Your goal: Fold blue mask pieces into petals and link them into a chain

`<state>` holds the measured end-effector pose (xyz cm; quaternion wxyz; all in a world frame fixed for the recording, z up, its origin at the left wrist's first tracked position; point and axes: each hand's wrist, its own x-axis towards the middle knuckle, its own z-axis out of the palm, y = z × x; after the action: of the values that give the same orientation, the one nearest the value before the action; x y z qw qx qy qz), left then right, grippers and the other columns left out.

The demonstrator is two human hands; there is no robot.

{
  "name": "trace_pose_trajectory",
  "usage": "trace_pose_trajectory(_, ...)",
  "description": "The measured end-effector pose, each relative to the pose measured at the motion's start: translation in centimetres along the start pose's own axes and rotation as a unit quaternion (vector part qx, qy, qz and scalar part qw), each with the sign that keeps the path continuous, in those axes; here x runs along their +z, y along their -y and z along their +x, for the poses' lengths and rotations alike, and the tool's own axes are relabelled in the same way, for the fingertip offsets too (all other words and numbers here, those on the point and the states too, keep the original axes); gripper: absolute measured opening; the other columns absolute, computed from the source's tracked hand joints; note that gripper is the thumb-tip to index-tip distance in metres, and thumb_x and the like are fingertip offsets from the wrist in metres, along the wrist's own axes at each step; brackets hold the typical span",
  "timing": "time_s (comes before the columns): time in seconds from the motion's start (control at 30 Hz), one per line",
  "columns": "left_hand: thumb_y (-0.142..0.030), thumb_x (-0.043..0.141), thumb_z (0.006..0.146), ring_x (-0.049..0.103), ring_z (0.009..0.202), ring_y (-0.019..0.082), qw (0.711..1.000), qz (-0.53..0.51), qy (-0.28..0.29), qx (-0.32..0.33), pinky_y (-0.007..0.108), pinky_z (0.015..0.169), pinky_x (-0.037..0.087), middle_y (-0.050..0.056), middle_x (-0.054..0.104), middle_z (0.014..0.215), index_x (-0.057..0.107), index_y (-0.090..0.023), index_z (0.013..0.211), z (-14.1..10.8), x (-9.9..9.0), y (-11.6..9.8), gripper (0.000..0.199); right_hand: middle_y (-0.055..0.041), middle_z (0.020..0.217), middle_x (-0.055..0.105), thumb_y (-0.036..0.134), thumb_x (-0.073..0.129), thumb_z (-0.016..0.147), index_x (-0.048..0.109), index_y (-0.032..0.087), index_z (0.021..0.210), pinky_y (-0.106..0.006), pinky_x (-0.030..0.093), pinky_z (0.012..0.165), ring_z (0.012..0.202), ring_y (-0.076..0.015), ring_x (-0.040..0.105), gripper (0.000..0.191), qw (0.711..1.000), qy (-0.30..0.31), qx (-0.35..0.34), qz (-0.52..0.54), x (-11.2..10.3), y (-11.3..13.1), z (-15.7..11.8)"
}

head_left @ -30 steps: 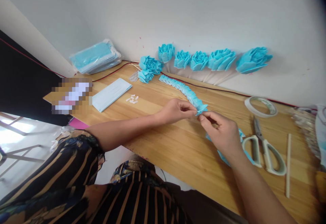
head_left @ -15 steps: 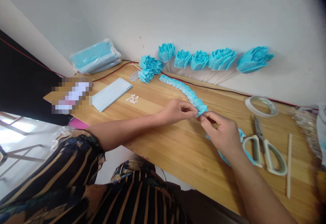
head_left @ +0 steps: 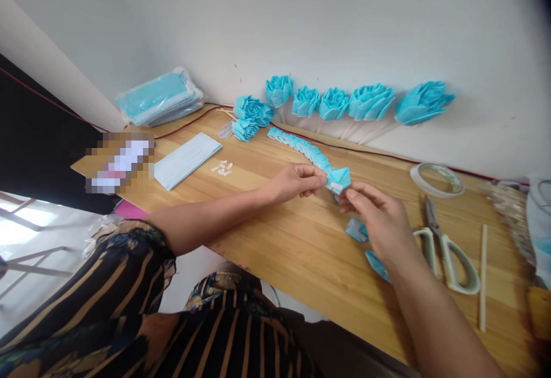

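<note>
My left hand (head_left: pixel 297 184) pinches the left edge of a folded blue petal (head_left: pixel 340 178) between thumb and fingertips. On the other side, my right hand (head_left: pixel 376 206) grips the petal's lower right corner. A small white piece shows on its face. Directly behind it ends a curved strip of overlapping blue petals (head_left: pixel 303 147); whether the two are joined, I cannot tell. Loose folded blue pieces (head_left: pixel 356 230) lie beside and partly under my right hand. White-handled scissors (head_left: pixel 447 252) rest to the right, one handle partly hidden by my right wrist.
Several blue fabric flowers (head_left: pixel 334 104) on sticks lean against the wall. A tape roll (head_left: pixel 437 180) and a thin stick (head_left: pixel 483 277) lie right. Leftward are white snippets (head_left: pixel 222 167), a flat face mask (head_left: pixel 188 161) and a bag of masks (head_left: pixel 159 98). A cable runs along the wall.
The petal between my hands has turned, so its flat face and white piece now show. My right hand has shifted slightly, revealing more of the loose blue pieces.
</note>
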<state>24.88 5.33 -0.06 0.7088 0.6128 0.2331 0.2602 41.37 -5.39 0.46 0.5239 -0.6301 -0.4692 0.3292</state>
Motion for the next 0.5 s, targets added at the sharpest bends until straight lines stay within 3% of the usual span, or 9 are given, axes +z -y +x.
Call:
trace_pose_trajectory(0.17,-0.035,0.063,0.082,0.042,0.054,0.004,1.000,0.017,0.007,-0.007,0.021,0.055,0.034,-0.003,0.055,0.062,0.060,-0.012,0.076,0.05,0.07,0.18,0.024,-0.0002,0.065,0.063,0.039,0.067,0.080,0.065,0.025,0.069,-0.031,0.050,0.063,0.062,-0.0163,0.058,0.018,0.999,0.011,-0.017,-0.036,-0.06,-0.09,0.00)
trace_pose_trajectory(0.3,-0.044,0.058,0.087,0.045,0.054,0.004,1.000,0.025,-0.001,-0.006,0.021,0.055,0.035,-0.002,0.056,0.063,0.056,-0.013,0.070,0.00,0.17,-0.03,0.035,-0.0008,0.066,0.063,0.038,0.066,0.081,0.065,0.024,0.070,-0.030,0.049,0.063,0.062,-0.0166,0.058,0.017,0.999,0.005,-0.020,-0.039,-0.12,-0.20,0.05)
trace_pose_trajectory(0.5,-0.040,0.070,0.077,0.042,0.053,0.004,1.000,0.027,0.012,-0.009,0.020,0.052,0.031,-0.005,0.052,0.061,0.057,-0.014,0.078,0.01,0.44,0.09,0.029,0.0008,0.065,0.059,0.040,0.064,0.082,0.064,0.023,0.070,-0.028,0.043,0.057,0.059,-0.0149,0.054,0.021,0.996,0.021,-0.032,-0.080,-0.16,-0.55,0.01)
